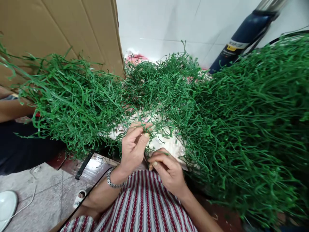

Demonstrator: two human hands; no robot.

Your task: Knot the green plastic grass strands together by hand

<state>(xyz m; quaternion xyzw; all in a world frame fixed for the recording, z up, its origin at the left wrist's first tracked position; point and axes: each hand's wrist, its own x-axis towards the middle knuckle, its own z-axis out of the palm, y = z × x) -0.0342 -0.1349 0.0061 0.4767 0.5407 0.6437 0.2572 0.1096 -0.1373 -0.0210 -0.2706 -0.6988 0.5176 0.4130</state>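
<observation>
My left hand (132,146), with a bracelet at the wrist, pinches a thin green stem piece (144,127) between thumb and fingers over the pale work surface (175,145). Lower and to the right, close to my striped clothing, my right hand (169,169) is closed with thumb against fingers. A thin dark stem seems to run between the two hands; what the right fingertips grip is too small to name. Green branching plastic-looking stems lie in a left heap (79,96), a middle heap (164,77) and a large right heap (256,122) around the surface.
A brown cardboard sheet (72,29) stands at the back left, beside a white tiled wall (169,22). A dark blue cylinder (241,42) leans at the back right. Another person's arm (14,110) shows at the left edge. A white cup (79,198) stands low at left.
</observation>
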